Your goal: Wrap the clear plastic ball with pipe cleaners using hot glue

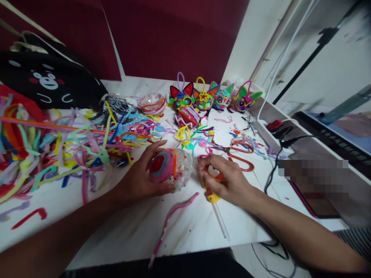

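My left hand is curled round a clear ball partly wrapped in fuzzy craft stems. Rings of red, blue-grey and pink show on its left side, with an orange strip beside them. To its right, my right hand is closed over a yellow hot glue gun, most of which the fingers hide. A translucent glue stick sticks out of its back end. On the table below the ball lies a pink fuzzy stem. Orange-handled scissors rest just beyond my right hand.
Loose coloured stems are heaped at the left, before a black bag. Several finished animal-head ornaments stand at the back near another clear ball. A power strip, cables and a phone line the right side.
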Tool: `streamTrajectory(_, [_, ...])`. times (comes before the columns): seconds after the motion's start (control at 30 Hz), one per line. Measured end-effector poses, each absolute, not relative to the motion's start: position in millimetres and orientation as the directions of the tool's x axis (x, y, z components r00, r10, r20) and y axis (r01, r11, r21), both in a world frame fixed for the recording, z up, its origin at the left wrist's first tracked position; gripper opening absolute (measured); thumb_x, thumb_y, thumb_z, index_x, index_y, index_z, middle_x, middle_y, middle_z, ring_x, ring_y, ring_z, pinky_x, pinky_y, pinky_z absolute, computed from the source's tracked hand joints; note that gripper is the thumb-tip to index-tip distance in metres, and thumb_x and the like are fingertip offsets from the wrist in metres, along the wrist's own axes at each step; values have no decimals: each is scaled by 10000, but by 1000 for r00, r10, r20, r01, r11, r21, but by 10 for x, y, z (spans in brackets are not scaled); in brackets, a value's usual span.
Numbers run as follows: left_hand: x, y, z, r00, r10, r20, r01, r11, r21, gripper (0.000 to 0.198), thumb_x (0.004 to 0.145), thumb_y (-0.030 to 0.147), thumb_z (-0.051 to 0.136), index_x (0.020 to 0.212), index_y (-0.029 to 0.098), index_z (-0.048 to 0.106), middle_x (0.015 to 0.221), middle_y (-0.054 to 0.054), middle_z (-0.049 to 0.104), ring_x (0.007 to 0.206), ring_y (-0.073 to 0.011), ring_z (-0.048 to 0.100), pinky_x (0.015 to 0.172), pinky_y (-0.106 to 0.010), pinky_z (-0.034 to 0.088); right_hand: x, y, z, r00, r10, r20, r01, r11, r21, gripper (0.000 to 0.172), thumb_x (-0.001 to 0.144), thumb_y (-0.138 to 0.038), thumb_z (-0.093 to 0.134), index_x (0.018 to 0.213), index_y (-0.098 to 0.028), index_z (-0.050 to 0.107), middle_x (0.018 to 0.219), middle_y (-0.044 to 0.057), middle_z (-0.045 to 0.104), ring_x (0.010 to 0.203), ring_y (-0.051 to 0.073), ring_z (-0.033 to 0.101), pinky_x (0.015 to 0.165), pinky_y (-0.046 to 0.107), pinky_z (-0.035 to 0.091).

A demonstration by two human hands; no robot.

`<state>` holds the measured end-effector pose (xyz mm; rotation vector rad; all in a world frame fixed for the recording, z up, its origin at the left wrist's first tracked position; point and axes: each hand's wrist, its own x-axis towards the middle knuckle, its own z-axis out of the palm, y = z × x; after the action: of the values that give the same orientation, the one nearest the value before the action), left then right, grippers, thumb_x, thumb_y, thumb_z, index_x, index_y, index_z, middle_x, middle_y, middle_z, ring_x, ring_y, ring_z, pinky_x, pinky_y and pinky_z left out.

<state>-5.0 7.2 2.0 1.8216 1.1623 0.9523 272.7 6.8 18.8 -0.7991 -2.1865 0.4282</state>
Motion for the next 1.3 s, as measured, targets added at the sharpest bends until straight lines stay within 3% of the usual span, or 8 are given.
streamTrajectory(0.23, [-34,69,32,299,944,142,448,-270,852,1014,662,558,869,1508,258,399,1407,-121,630,1233,-345,665,997,-426,584,2625,63,250,-531,513,675,326,858,-396,104,977,-129,607,1066,-159,652,963,103,724,925,204,690,808,348,581])
streamTrajectory(0.43, [-40,89,-9,300,937,179,497,-314,809,909,669,596,839,1428,234,496,1436,-139,608,1236,-364,641,1093,-473,513,2496,123,410,-656,439,614,370,896,-246,134,1042,-200,548,1053,-143,668,927,110,717,870,208,673,764,354,570])
streamTrajectory(0.63, [-7,64,99,353,907,230,534,-397,746,767,714,511,800,1366,195,550,1389,-124,635,1248,-352,620,1133,-484,459,2427,180,475,-737,359,573,372,923,-99,187,1063,-200,523,1044,-107,684,947,134,735,891,225,694,777,365,575])
streamTrajectory(0.83, [-19,104,45,360,913,189,541,-370,756,943,673,549,806,1464,185,443,1411,-125,628,1238,-356,637,1091,-476,498,2424,201,411,-803,308,510,361,932,6,197,1068,-183,511,1006,-122,687,902,116,746,879,229,719,749,363,574])
streamTrajectory(1.03, [-23,117,25,351,921,168,520,-341,783,952,674,544,804,1475,191,431,1387,-119,640,1226,-353,650,1048,-462,534,2451,176,384,-831,236,503,352,924,148,237,1058,-105,462,994,-111,690,870,100,755,757,200,682,657,342,526])
streamTrajectory(1.3, [-38,134,-55,303,942,142,530,-291,797,994,603,585,817,1466,267,440,1405,-100,652,1258,-392,641,1016,-468,572,2445,151,348,-836,239,494,371,909,189,260,1068,-114,427,995,-138,676,832,76,740,691,181,639,614,344,496])
